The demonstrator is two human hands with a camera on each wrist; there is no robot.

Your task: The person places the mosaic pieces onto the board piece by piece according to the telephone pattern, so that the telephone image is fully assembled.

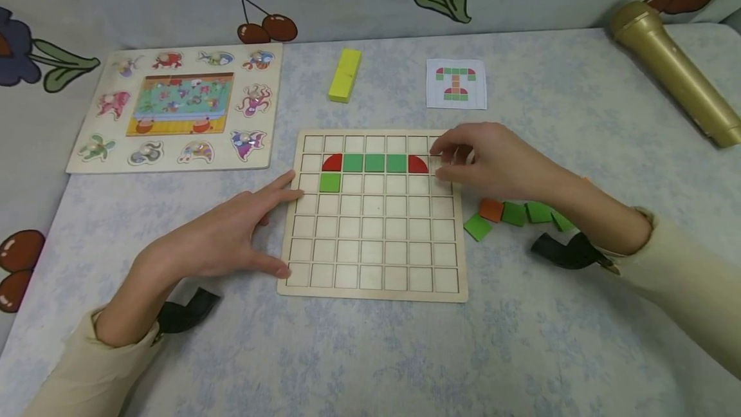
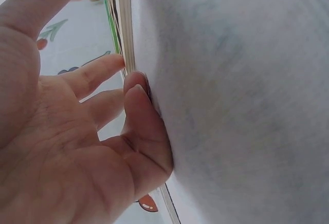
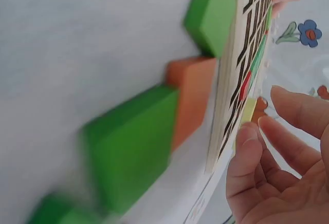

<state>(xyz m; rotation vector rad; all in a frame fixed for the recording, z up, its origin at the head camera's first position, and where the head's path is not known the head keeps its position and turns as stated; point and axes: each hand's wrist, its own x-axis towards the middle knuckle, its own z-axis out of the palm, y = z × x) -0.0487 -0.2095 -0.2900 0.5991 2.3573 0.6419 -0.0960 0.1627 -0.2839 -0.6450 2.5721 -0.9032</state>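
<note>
at far left, beyond your hand, lies a pale wooden sea-creature puzzle board (image 1: 274, 108) with a printed blue and yellow scene in its middle. next comes your left hand (image 1: 222, 240), spread wide, its thumb touching the lower left edge of the square pale wooden grid board (image 1: 370, 227) and 2 fingertips on that edge higher up; it grips nothing. a black wrist device (image 1: 188, 312) sits at your left cuff.

the grid board lies flat on the blue-mottled white tablecloth (image 1: 359, 359) between your hands. its 2nd row bears, left to right, 1 red quarter-round tile (image 1: 332, 163), 3 green square tiles (image 1: 374, 163) and another red quarter-round; 1 more green square sits under the 1st red piece.

behind the board lie a yellow rectangular block (image 1: 345, 76) and, farther right, a white paper card (image 1: 434, 98) printed with a red, green and orange figure.

your right hand (image 1: 492, 158) is at the board's upper right, fingers bent, with a narrow gap to the thumb; you show nothing pinched there. near that wrist lie loose green square tiles (image 1: 512, 213) and 1 orange square tile (image 1: 491, 210). a gold microphone (image 1: 674, 73) lies at far right.
</note>
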